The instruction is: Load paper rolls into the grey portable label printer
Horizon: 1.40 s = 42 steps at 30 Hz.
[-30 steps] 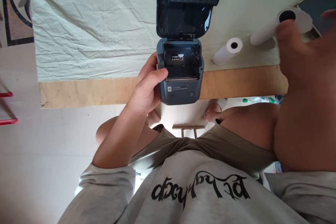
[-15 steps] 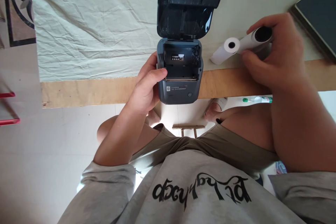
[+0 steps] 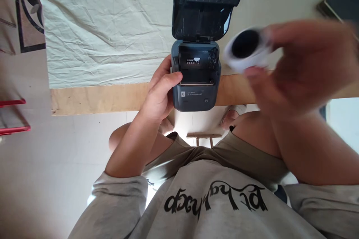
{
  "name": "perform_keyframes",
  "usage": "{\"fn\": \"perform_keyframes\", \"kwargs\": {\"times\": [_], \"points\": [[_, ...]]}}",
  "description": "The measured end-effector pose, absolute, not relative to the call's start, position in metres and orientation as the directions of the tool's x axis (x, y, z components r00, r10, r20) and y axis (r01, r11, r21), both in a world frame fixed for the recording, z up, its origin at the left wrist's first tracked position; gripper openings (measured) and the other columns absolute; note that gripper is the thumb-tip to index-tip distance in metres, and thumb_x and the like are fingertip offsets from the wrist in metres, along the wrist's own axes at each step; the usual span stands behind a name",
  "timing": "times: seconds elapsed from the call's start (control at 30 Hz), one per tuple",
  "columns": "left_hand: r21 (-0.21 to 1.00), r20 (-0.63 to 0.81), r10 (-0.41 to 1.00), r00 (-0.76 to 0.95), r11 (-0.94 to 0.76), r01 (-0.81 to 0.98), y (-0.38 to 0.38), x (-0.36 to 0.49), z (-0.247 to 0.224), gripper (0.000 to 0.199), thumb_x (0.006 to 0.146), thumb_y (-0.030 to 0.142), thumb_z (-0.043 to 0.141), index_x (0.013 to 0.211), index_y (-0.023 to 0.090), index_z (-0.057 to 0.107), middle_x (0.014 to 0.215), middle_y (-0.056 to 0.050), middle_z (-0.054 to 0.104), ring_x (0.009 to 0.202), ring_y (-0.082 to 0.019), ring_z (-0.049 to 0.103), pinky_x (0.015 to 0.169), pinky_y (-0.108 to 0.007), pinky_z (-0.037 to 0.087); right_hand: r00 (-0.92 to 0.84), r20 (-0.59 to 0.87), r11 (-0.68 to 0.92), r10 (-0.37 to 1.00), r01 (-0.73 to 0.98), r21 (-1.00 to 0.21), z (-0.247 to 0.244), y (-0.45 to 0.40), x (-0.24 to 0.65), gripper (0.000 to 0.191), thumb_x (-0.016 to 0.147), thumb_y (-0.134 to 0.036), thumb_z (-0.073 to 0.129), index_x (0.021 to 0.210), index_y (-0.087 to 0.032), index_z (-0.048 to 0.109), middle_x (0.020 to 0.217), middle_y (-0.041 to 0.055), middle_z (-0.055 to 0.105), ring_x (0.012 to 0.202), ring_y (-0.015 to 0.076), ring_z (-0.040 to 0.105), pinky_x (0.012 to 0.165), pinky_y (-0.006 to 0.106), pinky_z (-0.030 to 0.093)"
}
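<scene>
White roll (image 3: 252, 59) leaves the counter (image 3: 98, 99)

The right hand (image 3: 305, 65) now pinches the roll, raised and blurred, right of frame centre; it has drawn closer to the printer (image 3: 195, 93). The left hand (image 3: 161, 91) stays clasped around the printer's side. Roll and printer remain apart: the open compartment (image 3: 196, 74) shows no roll.

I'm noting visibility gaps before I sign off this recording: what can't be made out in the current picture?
All in the head view:
- Left hand: some fingertips, hidden behind the printer.
- Right hand and white roll: fine detail, lost to blur; the hand also covers part of the roll.
- Raised lid: its far end, cut off by the top edge.
- Small label: print too small to read.
- Dark flat object: cut off by the right edge.
</scene>
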<state>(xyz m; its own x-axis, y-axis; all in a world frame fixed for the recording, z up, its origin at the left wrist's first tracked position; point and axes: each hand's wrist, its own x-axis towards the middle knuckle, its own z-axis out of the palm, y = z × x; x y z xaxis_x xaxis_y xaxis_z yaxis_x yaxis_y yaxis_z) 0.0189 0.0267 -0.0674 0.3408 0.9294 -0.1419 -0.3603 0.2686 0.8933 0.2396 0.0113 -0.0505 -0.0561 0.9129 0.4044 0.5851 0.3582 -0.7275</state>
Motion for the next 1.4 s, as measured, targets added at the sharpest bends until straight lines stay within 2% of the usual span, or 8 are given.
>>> {"fn": "perform_keyframes", "kwargs": {"times": [0.07,0.17,0.5,0.67,0.9,1.07,1.27,1.4], "points": [[0.903,-0.169,0.929,0.33,0.28,-0.326,0.027,0.019,-0.064,0.022,0.086,0.037,0.053,0.098,0.02,0.059,0.087,-0.004,0.065,0.099,-0.024,0.064,0.06,-0.027,0.048,-0.212,0.599,0.599,0.773,0.556,-0.576,-0.047,0.01,0.218,0.03,0.079,-0.022,0.063,0.107,-0.031,0.056,0.109,-0.004,0.068,0.1,0.0148,0.064,0.086,0.033,0.053],[0.907,-0.178,0.927,0.329,0.285,-0.311,0.027,0.02,-0.063,0.024,0.083,0.036,0.057,0.102,0.02,0.058,0.086,-0.004,0.064,0.099,-0.024,0.065,0.063,-0.029,0.049,-0.261,0.67,0.655,0.695,0.615,-0.439,-0.046,0.013,0.202,0.032,0.078,-0.008,0.056,0.103,-0.027,0.056,0.107,-0.003,0.069,0.098,0.0136,0.066,0.086,0.031,0.054],[0.914,-0.091,0.937,0.339,0.213,-0.344,0.03,0.018,-0.082,0.029,0.081,0.04,0.06,0.104,0.023,0.06,0.096,-0.005,0.068,0.122,-0.034,0.053,0.077,-0.036,0.05,-0.223,0.561,0.526,0.797,0.712,-0.465,-0.046,0.023,0.191,0.016,0.086,-0.012,0.05,0.085,-0.027,0.056,0.104,-0.0056,0.07,0.098,0.014,0.067,0.086,0.035,0.056],[0.929,-0.06,0.922,0.383,0.192,-0.316,0.027,0.016,-0.077,0.03,0.085,0.043,0.051,0.105,0.022,0.056,0.102,-0.007,0.066,0.13,-0.033,0.048,0.085,-0.038,0.052,-0.252,0.704,0.664,0.664,0.631,-0.402,-0.049,0.022,0.194,0.015,0.077,-0.007,0.063,0.075,-0.021,0.057,0.095,-0.0014,0.071,0.089,0.0158,0.066,0.078,0.033,0.053],[0.974,0.097,0.911,0.402,-0.003,-0.228,0.048,0.017,-0.125,0.106,0.059,0.076,0.065,0.143,0.035,0.017,0.13,-0.005,0.051,0.134,-0.037,0.044,0.097,-0.048,0.049,-0.478,0.665,0.792,0.574,0.531,-0.302,-0.054,0.016,0.203,0.011,0.077,-0.018,0.068,0.085,-0.021,0.061,0.091,-0.0007,0.068,0.079,0.0177,0.06,0.068,0.035,0.047],[0.966,0.211,0.884,0.418,-0.123,-0.227,0.06,0.017,-0.151,0.126,0.043,0.071,0.077,0.146,0.037,0.013,0.133,-0.006,0.048,0.128,-0.04,0.049,0.092,-0.049,0.051,-0.328,0.705,0.748,0.629,0.501,-0.434,-0.049,0.013,0.212,0.016,0.082,-0.031,0.065,0.092,-0.021,0.058,0.088,0.0019,0.063,0.082,0.0149,0.061,0.072,0.033,0.051],[0.934,0.336,0.865,0.373,-0.255,-0.249,0.057,0.014,-0.15,0.117,0.045,0.062,0.081,0.144,0.038,0.023,0.135,-0.006,0.044,0.124,-0.038,0.05,0.085,-0.042,0.053,-0.093,0.503,0.46,0.859,0.568,-0.682,-0.044,0.007,0.22,0.053,0.091,-0.031,0.049,0.139,-0.043,0.028,0.148,-0.0029,0.026,0.138,0.0242,0.039,0.073,0.027,0.057],[0.93,0.34,0.869,0.361,-0.253,-0.267,0.055,0.014,-0.15,0.112,0.048,0.059,0.081,0.143,0.038,0.025,0.125,-0.005,0.049,0.116,-0.033,0.056,0.083,-0.039,0.053,-0.071,0.54,0.508,0.839,0.462,-0.727,-0.044,0.006,0.217,0.045,0.09,-0.036,0.049,0.132,-0.045,0.039,0.135,-0.0033,0.038,0.12,0.0191,0.054,0.066,0.026,0.054]]}}
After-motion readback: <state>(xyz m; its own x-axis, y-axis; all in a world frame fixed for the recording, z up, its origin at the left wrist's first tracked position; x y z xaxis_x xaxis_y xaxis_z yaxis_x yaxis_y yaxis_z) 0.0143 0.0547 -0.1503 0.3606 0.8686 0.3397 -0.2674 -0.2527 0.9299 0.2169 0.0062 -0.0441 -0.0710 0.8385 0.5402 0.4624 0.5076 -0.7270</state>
